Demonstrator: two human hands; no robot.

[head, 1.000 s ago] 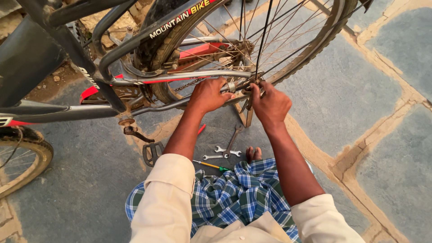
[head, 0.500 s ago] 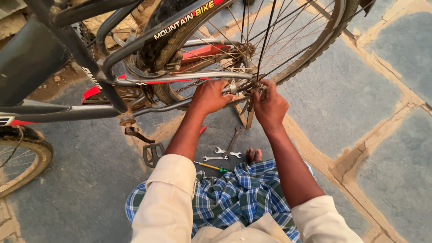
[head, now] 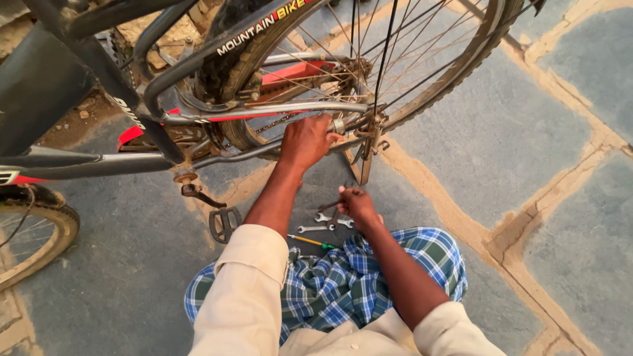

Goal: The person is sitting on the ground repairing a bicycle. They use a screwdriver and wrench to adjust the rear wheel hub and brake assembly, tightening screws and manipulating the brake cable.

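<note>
1. Grey-blue stone paving (head: pixel 527 132) with sandy joints underfoot, seen from above.
2. Rear axle (head: pixel 343 125) of bicycle (head: pixel 198 112) sits at hub of spoked rear wheel (head: pixel 422 59), just above kickstand (head: pixel 364 165).
3. Left hand (head: pixel 306 140) reaches up and forward, forearm extended, fingers curled closed around frame stay and axle end beside hub.
4. Right hand (head: pixel 356 203) drops low to ground, wrist bent down, fingers pinching dark tool handle (head: pixel 330 206); exact kind of tool cannot be told.
5. Silver spanners (head: pixel 323 223) lie on paving just beside right hand, touching or overlapping one another.
6. Yellow-and-green screwdriver (head: pixel 313 241) rests nearer body, against edge of blue checked cloth (head: pixel 343 283) over lap.
7. Black pedal (head: pixel 224 224) hangs on crank left of left forearm.
8. Second wheel (head: pixel 30 244) shows at far left edge.
</note>
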